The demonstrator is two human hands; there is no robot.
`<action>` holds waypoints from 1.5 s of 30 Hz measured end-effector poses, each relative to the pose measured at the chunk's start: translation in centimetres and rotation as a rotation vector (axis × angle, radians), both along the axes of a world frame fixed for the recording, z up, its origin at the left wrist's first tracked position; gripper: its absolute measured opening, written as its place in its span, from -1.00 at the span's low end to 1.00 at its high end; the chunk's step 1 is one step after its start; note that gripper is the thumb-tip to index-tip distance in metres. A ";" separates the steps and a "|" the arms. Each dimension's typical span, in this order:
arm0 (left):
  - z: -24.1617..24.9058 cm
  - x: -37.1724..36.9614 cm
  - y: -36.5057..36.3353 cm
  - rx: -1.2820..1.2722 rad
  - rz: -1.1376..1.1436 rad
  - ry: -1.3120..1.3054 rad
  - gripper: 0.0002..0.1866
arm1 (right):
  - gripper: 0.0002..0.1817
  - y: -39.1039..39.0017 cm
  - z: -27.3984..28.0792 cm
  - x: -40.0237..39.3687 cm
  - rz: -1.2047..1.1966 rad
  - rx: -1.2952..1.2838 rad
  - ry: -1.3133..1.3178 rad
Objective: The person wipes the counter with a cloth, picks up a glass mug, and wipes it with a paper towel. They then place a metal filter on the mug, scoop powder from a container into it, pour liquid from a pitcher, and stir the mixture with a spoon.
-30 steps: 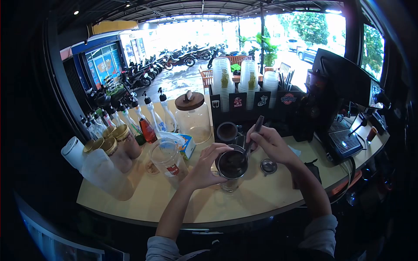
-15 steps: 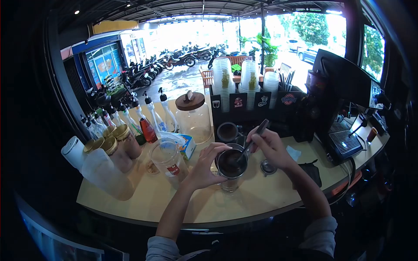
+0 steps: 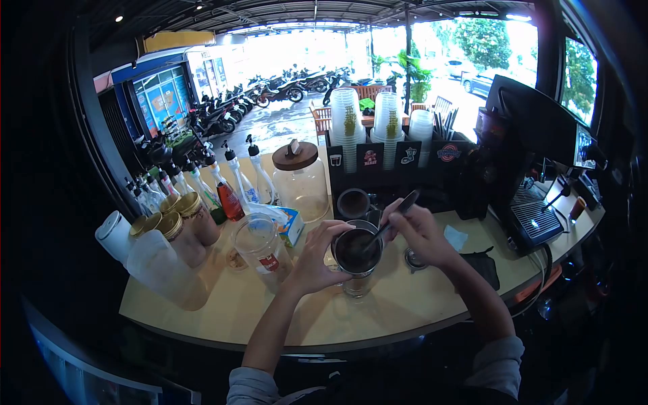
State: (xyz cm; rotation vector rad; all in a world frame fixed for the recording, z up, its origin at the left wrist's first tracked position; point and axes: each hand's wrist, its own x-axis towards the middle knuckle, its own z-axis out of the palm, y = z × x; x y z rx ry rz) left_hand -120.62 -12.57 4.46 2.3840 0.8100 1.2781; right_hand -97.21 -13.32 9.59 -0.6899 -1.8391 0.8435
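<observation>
Just below the centre of the frame, the left hand (image 3: pixel 317 260) curls around the rim of a metal cup (image 3: pixel 357 260) of dark liquid standing on the bench (image 3: pixel 418 297). Beside it, the right hand (image 3: pixel 420 229) pinches a slim stirring tool (image 3: pixel 391 219) dipped inside. Rigid, likely slick steel; gripping the wall below the rim looks safest against spills.

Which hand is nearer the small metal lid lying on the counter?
Right. The right hand hovers just above the lid, holding a spoon; the left hand is across the cup.
</observation>
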 end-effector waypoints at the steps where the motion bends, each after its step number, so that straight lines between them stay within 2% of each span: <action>1: 0.0 0.0 0.0 0.008 0.002 0.015 -0.13 | -0.81 0.1 -0.1 0.0 0.051 0.011 -0.040; 11: -0.3 0.1 0.0 0.013 0.004 -0.011 -0.15 | -0.80 0.1 -0.1 0.0 0.017 0.012 -0.055; 14: -0.4 0.3 -0.1 0.033 0.034 -0.032 -0.15 | -0.80 -0.1 0.1 0.0 -0.045 -0.014 0.090; 16: -0.4 0.4 -0.3 0.017 0.046 -0.039 -0.15 | -0.79 -0.2 -0.2 0.1 0.017 -0.052 -0.063; 20: -0.7 0.7 -0.3 0.020 0.081 -0.083 -0.15 | -0.79 -0.3 0.2 0.1 -0.035 -0.015 0.050; 22: -0.6 0.8 -0.4 0.020 0.090 -0.087 -0.15 | -0.78 -0.3 0.0 0.3 0.035 -0.022 -0.063; 26: -0.7 0.9 -0.4 0.056 0.103 -0.099 -0.18 | -0.80 -0.3 0.7 0.5 -0.013 0.014 -0.029; 32: -0.6 0.9 -0.6 0.065 0.084 -0.073 -0.20 | -0.81 0.2 0.3 0.7 0.065 -0.003 -0.074; 35: -0.7 0.8 -0.6 0.084 0.085 -0.064 -0.20 | -0.80 0.5 0.3 0.8 0.010 0.016 0.000; 37: -0.9 0.8 -0.5 0.057 0.080 -0.059 -0.20 | -0.79 0.3 0.1 0.6 0.092 0.002 -0.109; 41: -0.8 0.8 -0.5 0.040 0.070 -0.041 -0.21 | -0.80 0.7 1.0 0.9 0.067 0.028 -0.063; 45: -0.8 0.5 -0.4 0.058 0.075 -0.012 -0.19 | -0.80 0.7 1.0 0.3 0.128 0.057 -0.132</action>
